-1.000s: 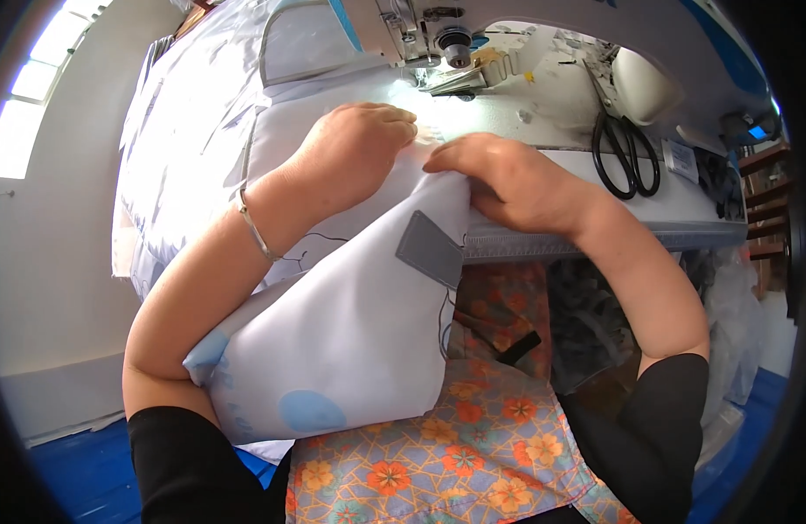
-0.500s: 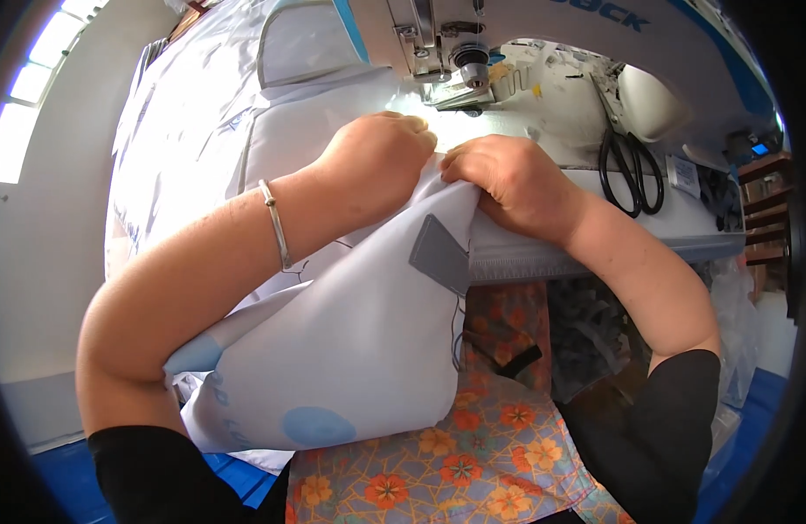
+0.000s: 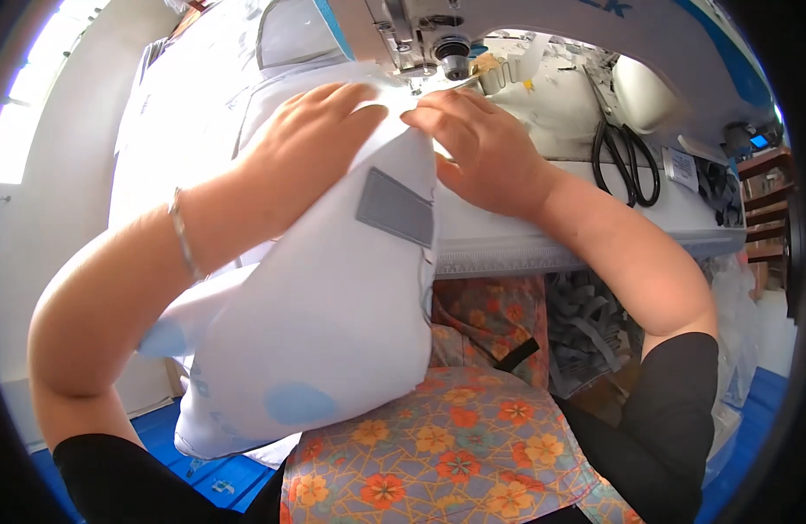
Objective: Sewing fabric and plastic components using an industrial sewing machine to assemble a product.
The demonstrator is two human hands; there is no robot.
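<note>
White fabric (image 3: 324,288) with pale blue prints and a grey patch (image 3: 396,208) sewn near its right edge drapes from the sewing machine (image 3: 543,22) down to my lap. My left hand (image 3: 311,140) lies on the fabric left of the needle area, its fingers stretched out and slightly blurred. Just in front of the presser foot (image 3: 416,83), my right hand (image 3: 490,148) pinches the fabric's upper edge between thumb and fingers. Glare from the machine's lamp washes out the cloth between my fingertips.
Black-handled scissors (image 3: 626,162) lie on the machine bed to the right, beside a white rounded object (image 3: 643,96) and a small white label (image 3: 681,168). A ruler strip (image 3: 499,259) runs along the table's front edge. Grey strips (image 3: 586,323) hang below. More white fabric (image 3: 184,113) spreads left.
My left hand has moved left and its fingers have stretched out from a curled grip. My right hand has shifted up and left with the fabric edge, and the grey patch has moved left too.
</note>
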